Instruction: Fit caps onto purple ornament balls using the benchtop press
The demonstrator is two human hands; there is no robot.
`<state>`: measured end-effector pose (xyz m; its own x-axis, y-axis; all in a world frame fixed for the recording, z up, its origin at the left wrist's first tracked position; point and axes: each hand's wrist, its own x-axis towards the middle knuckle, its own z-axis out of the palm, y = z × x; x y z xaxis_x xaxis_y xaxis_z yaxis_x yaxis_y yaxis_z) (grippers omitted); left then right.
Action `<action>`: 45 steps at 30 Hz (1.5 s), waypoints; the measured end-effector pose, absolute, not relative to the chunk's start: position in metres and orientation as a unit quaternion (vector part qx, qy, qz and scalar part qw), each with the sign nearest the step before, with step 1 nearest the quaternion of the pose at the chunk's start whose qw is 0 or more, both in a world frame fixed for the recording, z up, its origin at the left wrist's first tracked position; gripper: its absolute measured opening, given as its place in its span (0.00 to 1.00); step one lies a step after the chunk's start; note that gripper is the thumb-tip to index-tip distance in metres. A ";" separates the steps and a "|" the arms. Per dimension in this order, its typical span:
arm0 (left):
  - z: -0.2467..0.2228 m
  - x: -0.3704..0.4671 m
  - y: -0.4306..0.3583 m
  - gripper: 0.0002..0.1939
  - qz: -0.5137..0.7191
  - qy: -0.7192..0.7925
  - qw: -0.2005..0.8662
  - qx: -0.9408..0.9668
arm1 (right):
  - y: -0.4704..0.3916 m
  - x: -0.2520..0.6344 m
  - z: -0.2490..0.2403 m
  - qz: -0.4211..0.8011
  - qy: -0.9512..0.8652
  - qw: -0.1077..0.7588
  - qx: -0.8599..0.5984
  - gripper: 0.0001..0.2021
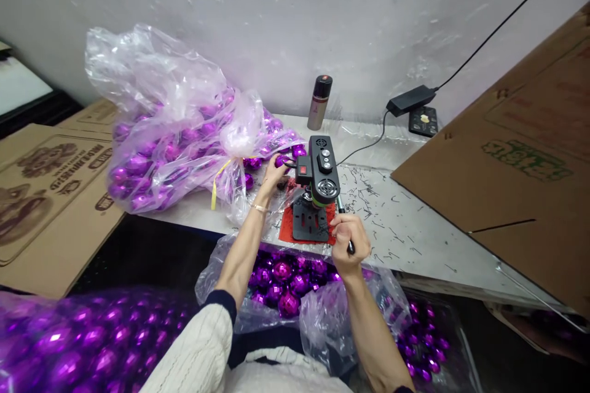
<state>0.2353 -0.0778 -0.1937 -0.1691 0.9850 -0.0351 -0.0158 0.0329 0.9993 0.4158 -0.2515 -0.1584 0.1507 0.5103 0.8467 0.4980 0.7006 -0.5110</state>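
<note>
One left hand [275,172]: fingers at purple balls [298,150], mid-frame; grip unclear.
One right hand [351,238]: fingers closed around one lever [351,248], right of centre.
One black machine [324,166]: frame centre, over one red mat [286,228].

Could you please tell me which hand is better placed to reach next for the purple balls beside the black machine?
Probably the left hand: it is right by the purple balls, while the right hand grips the lever on the black machine's other side.
</note>
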 end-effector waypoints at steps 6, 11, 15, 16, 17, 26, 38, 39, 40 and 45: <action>-0.198 0.222 -0.184 0.32 0.524 0.442 0.666 0.294 | -0.251 0.414 -0.153 0.007 -0.648 0.652 -0.393 0.13; -0.212 0.214 -0.235 0.23 0.496 0.455 0.696 0.249 | -0.250 0.413 -0.153 0.008 -0.643 0.659 -0.390 0.13; -0.220 0.220 -0.250 0.24 0.483 0.472 0.694 0.249 | -0.249 0.413 -0.156 0.009 -0.638 0.662 -0.393 0.13; -0.221 0.222 -0.251 0.26 0.485 0.476 0.688 0.254 | -0.250 0.413 -0.156 0.011 -0.639 0.662 -0.393 0.13; -0.222 0.225 -0.252 0.28 0.489 0.477 0.681 0.264 | -0.250 0.413 -0.156 0.012 -0.639 0.661 -0.393 0.13; -0.223 0.233 -0.241 0.26 0.491 0.438 0.687 0.310 | -0.251 0.414 -0.154 0.009 -0.645 0.653 -0.398 0.13; -0.234 0.256 -0.218 0.35 0.505 0.537 0.513 0.440 | -0.251 0.414 -0.153 0.002 -0.647 0.645 -0.406 0.13; -0.235 0.257 -0.217 0.35 0.510 0.527 0.497 0.464 | -0.251 0.414 -0.153 -0.002 -0.648 0.645 -0.404 0.13; -0.237 0.257 -0.215 0.35 0.514 0.517 0.479 0.489 | -0.251 0.414 -0.152 -0.004 -0.650 0.646 -0.401 0.13; -0.247 0.261 -0.213 0.39 0.498 0.508 0.437 0.551 | -0.252 0.414 -0.151 0.007 -0.655 0.642 -0.397 0.13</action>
